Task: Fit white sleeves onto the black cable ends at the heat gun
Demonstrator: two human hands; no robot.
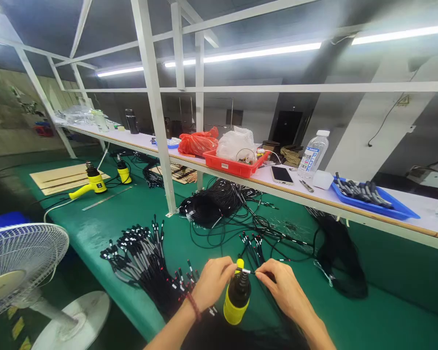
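Inspection at the work desk (387,311), green-matted, viewed from the head camera. The left hand (212,284) and right hand (282,287) are both closed in a fingertip pinch on a thin black cable lead (253,272) with a white sleeved end (244,271), held just above the yellow-and-black heat gun (237,296). The heat gun stands upright between the hands, its yellow tip close to the left hand's fingers. Whether the heat gun touches the white sleeve cannot be determined from this view. A red beaded bracelet (194,306) is worn on the left wrist.

A bundle of black leads with white and red markings (142,260) lies on the desk beside the left hand, and loose black cable (277,238) runs beyond the right hand to a large black coil (208,206). Two further yellow heat guns (95,182) stand farther along the desk, near a steel ruler (105,198) and cardboard sheets (62,177). The overhead shelf (350,204) carries a red tray (229,165), a blue tray of black parts (372,206), a phone (282,175) and a water bottle (314,153). A white electric fan (18,257) stands at the desk's left side
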